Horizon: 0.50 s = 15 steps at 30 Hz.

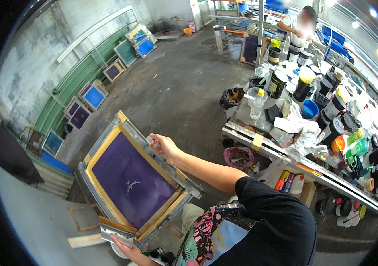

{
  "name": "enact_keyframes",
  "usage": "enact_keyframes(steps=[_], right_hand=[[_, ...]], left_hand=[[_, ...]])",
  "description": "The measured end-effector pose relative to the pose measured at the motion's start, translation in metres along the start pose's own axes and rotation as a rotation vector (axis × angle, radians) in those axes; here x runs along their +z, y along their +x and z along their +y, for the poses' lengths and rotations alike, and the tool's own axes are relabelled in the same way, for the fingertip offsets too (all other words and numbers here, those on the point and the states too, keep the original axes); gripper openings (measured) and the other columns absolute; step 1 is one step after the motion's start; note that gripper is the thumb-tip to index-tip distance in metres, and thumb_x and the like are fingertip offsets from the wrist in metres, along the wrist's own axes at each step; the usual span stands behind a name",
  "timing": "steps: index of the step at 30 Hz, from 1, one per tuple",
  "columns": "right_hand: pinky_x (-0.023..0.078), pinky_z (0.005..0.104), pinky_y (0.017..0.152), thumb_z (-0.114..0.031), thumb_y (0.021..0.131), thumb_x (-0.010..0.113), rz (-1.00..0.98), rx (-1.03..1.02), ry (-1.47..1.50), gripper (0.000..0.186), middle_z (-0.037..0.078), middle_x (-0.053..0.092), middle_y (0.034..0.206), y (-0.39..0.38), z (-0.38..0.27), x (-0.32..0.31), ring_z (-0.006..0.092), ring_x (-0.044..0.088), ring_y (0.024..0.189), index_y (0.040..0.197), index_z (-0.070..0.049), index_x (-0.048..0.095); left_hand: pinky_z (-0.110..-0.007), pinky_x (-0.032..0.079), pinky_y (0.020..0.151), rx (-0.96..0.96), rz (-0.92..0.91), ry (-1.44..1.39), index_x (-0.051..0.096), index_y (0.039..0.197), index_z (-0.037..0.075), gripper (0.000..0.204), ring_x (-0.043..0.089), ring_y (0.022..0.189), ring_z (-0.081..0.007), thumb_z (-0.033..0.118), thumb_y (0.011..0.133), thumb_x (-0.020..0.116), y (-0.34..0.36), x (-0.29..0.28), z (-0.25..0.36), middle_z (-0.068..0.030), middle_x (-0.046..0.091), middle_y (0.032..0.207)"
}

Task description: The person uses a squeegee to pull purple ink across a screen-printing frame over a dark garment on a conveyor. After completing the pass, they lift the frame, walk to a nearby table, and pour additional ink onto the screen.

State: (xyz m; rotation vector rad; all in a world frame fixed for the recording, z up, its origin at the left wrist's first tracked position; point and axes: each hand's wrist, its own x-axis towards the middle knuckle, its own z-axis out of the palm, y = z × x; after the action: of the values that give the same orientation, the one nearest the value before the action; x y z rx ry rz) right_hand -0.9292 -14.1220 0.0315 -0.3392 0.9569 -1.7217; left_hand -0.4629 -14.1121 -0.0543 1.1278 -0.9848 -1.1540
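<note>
A screen-printing frame (90, 159) with yellowish wooden sides lies tilted in front of me, on a grey metal-edged support. Its purple mesh (127, 170) bears a small pale, curved, fern-like mark. My right hand (164, 148) is closed at the frame's far right side, around something small and pale that I cannot make out. Low at the frame's near end, my left hand (124, 249) grips a shiny silver metal tool (116, 236), shaped like a flat blade or scoop. Beside that tool is a brown wooden bar (117, 224); whether they are joined I cannot tell.
At right, a long bench (260, 144) is crowded with ink tubs, a plastic bottle (257, 105) and a blue cup (309, 108). A pink-lined bin (238, 158) stands below. More screens (80, 114) lean along the left wall. Another person (299, 31) works behind the bench.
</note>
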Motion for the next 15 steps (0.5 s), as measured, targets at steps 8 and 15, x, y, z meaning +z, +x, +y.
enact_keyframes(steps=[8,15], right_hand=[[0.031,0.0255,0.055,-0.040,0.105,0.057,0.136,-0.205,0.036,0.033,-0.008,0.052,0.068,0.200,-0.047,0.009,0.0059,0.039,0.059,0.082,-0.017,0.060],[0.038,0.0251,0.062,-0.039,0.105,0.060,0.514,-0.453,-0.214,0.032,-0.004,0.063,0.082,0.287,-0.104,-0.082,0.0067,0.047,0.068,0.094,-0.011,0.069]], left_hand=[[-0.044,0.027,0.124,-0.130,-0.117,-0.172,0.040,0.157,-0.003,0.077,0.038,0.150,-0.0269,0.050,0.103,0.060,0.246,0.158,0.000,-0.0125,0.042,0.162],[-0.045,0.027,0.124,-0.274,-0.465,-0.048,0.036,0.159,0.000,0.089,0.038,0.150,-0.0279,0.055,0.097,0.067,0.422,0.381,-0.028,-0.0124,0.039,0.165]])
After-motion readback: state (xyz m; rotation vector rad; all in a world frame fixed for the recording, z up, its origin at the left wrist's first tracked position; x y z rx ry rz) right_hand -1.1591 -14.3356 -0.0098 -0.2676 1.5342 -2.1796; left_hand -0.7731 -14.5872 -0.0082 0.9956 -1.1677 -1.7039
